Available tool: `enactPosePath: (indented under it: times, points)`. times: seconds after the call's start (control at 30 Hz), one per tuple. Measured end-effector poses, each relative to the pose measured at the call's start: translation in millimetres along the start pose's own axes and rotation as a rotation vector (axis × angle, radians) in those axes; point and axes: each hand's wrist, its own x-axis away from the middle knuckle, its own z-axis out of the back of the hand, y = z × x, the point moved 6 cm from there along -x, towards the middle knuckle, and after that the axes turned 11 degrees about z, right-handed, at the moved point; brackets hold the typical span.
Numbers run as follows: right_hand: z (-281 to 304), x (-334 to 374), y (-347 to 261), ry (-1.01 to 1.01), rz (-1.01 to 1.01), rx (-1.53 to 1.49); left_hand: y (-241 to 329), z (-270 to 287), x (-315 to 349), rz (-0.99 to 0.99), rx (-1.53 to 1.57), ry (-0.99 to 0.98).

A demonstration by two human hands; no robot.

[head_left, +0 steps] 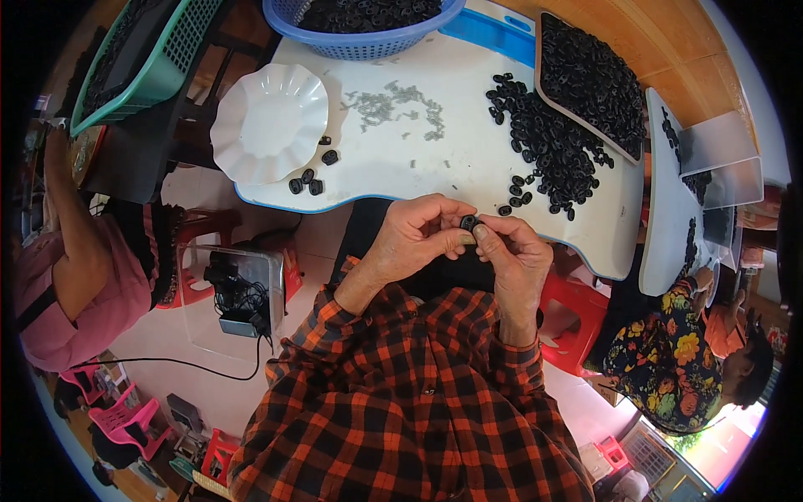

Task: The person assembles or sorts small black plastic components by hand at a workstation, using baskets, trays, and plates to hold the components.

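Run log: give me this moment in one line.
left hand: pinching black part; right hand: touching same part; table: white plate at left, heaped black pieces at right

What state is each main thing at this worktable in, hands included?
Left hand: pinching a small black part
Right hand: pinching the same part
White scalloped plate: lying face up
Blue basket: holding black pieces
Tray: heaped with similar pieces
Small clear pieces: scattered loose
Black pile: loose

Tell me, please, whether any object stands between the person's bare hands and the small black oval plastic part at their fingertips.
Nothing visible does: the left hand and the right hand both touch the small black oval plastic part. The loose black plastic pile lies apart, farther right.
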Motion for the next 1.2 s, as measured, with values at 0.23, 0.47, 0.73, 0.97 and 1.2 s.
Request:
enactPosePath:
  times: [0.23,0.47,0.73,0.97,1.2]
  points:
    - [1.7,0.1,2.3,-0.003,0.005,-0.042,2.1,-2.6,-0.1,0.013,0.017,-0.023]
    - [1.0,0.2,1.9,-0.01,-0.014,-0.056,3.2,-1.0,1.3,0.007,0.021,-0.013]
    - [3.3,-1.6,13.7,-0.082,-0.095,-0.166,3.1,-0.1,1.6,-0.02,0.045,-0.023]
    - [-2.8,-0.5,17.3,-0.114,-0.213,-0.261,3.7,-0.4,2.9,-0.006,0.084,-0.036]
    - [-7.5,-1.2,16.1,-0.13,-0.232,-0.32,0.3,4.0,3.3,0.015,0.119,-0.034]
